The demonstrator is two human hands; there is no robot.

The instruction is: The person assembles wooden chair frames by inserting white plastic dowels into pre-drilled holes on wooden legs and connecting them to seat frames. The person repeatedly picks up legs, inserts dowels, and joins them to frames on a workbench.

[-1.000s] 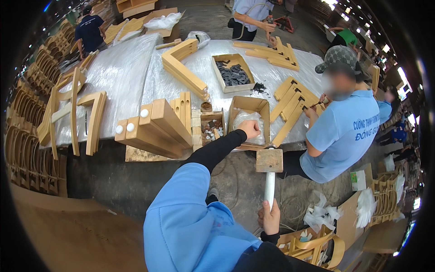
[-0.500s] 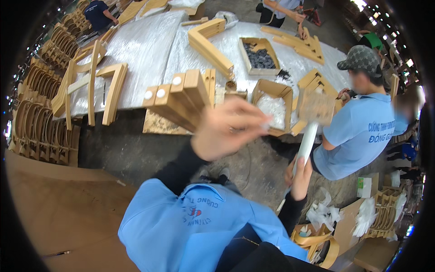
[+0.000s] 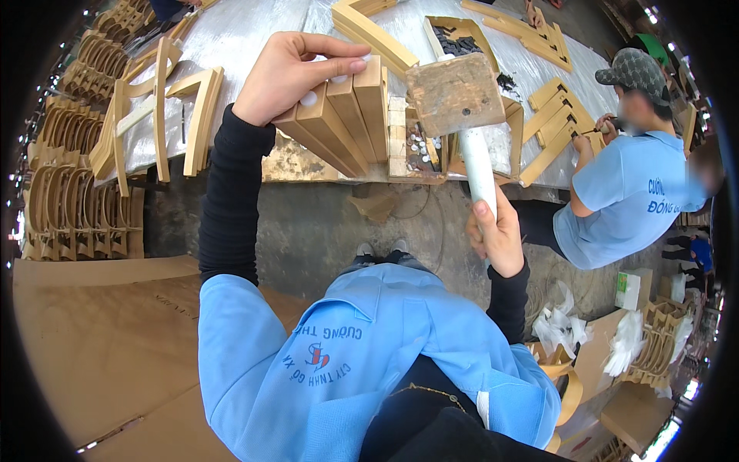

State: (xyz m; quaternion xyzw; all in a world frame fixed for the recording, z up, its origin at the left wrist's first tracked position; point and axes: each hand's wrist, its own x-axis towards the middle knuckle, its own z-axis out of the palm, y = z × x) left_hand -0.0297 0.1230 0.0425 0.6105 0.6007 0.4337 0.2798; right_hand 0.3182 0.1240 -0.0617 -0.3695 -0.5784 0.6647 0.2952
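Note:
My left hand (image 3: pixel 296 73) is at the tops of several upright wooden legs (image 3: pixel 332 127) that stand close together. Its thumb and index finger pinch a small white furniture glide (image 3: pixel 366 58) against the end of the rightmost leg; the fingers partly hide it. Another round white glide (image 3: pixel 309 99) sits on a neighbouring leg end, and one more shows partly under the thumb. My right hand (image 3: pixel 496 235) grips the white handle of a mallet (image 3: pixel 456 94). The mallet's worn block-shaped wooden head is raised to the right of the legs.
An open wooden box (image 3: pixel 422 146) of small parts stands beside the legs, near a carton (image 3: pixel 514 131) partly behind the mallet. A tray of black pieces (image 3: pixel 456 42) lies farther back. Wooden frames (image 3: pixel 158 115) rest at left. A co-worker (image 3: pixel 627 185) works at right on jointed wooden pieces (image 3: pixel 558 123).
My left hand has moved left and up from near the carton to the leg tops, carrying the small white piece. The mallet has shifted left and up with my right hand still on it.

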